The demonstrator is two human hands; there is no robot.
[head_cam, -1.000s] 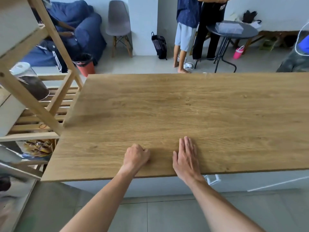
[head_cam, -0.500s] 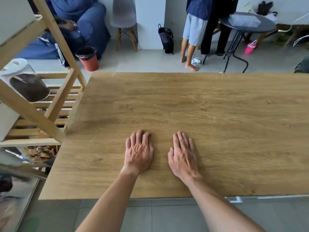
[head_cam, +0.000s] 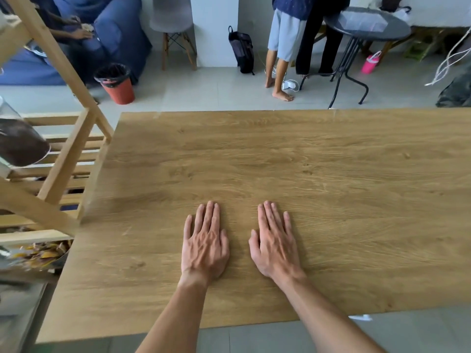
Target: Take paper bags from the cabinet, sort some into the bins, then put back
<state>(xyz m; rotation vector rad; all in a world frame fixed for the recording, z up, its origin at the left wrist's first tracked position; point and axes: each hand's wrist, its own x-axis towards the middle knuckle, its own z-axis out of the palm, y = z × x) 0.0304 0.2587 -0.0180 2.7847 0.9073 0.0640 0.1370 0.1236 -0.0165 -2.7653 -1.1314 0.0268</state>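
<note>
Now, going left to right across what I see:

Far left: a wooden rack (head_cam: 63, 159) with slatted shelves stands just beside the left edge of my surface; a clear jar (head_cam: 17, 141) with something dark in it sits on a shelf, cut off by the frame.
Below the rack: a blurred heap of yellow and brown stuff (head_cam: 40, 253); I cannot tell what it is.
Back left: a red bin (head_cam: 116, 85) with a black liner on the grey floor, in front of a blue sofa (head_cam: 119, 34) where a person sits; a grey chair (head_cam: 173, 24) on wooden legs is near it.
Surface: the wooden surface (head_cam: 280, 159) fills the middle of my view.
Left hand: my left hand (head_cam: 205, 244) lies palm down and flat on the surface near the front edge, fingers (head_cam: 210, 217) stretched out straight and close together, holding nothing.
Right hand: my right hand (head_cam: 276, 245) lies flat just beside it, apart from it, fingers (head_cam: 267, 220) straight and slightly spread, holding nothing.
Paper bags, cabinet, bins: I cannot pick out any of them in this view.
Back middle: a black backpack (head_cam: 240, 52) leans on the white wall; two people (head_cam: 300, 34) stand close by, one barefoot.
Back right: a round black table (head_cam: 367, 29) on thin legs, with a pink container (head_cam: 370, 62) on the floor beyond it.
</note>
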